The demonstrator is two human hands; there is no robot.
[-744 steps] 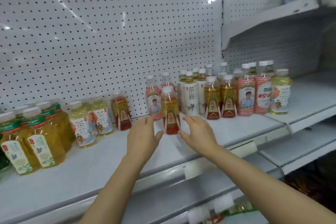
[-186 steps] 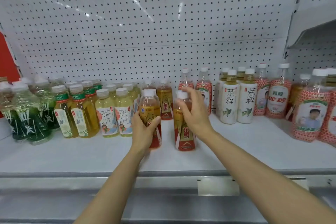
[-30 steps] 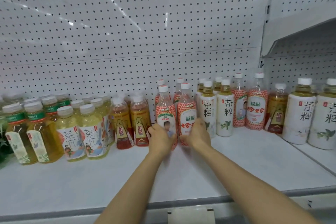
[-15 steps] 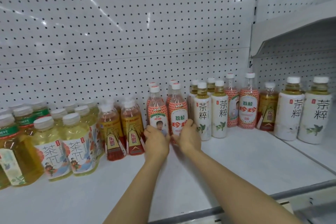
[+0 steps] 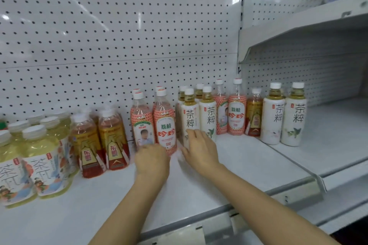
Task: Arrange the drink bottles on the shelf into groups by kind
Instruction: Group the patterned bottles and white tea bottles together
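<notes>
Two red-patterned bottles (image 5: pixel 154 123) stand in front of me on the shelf (image 5: pixel 249 163), with more of their kind behind them. My left hand (image 5: pixel 152 162) hovers at their base, fingers loosely curled, grip on nothing. My right hand (image 5: pixel 201 150) spreads wide, fingertips at the white tea bottles (image 5: pixel 199 119) just beside. Yellow bottles (image 5: pixel 37 163) and amber bottles (image 5: pixel 101 141) sit grouped to the left. Not finished, I reckon: further right, two red-patterned strays (image 5: pixel 229 114), one amber bottle (image 5: pixel 253 117) and two white bottles (image 5: pixel 283 114) are mixed together.
</notes>
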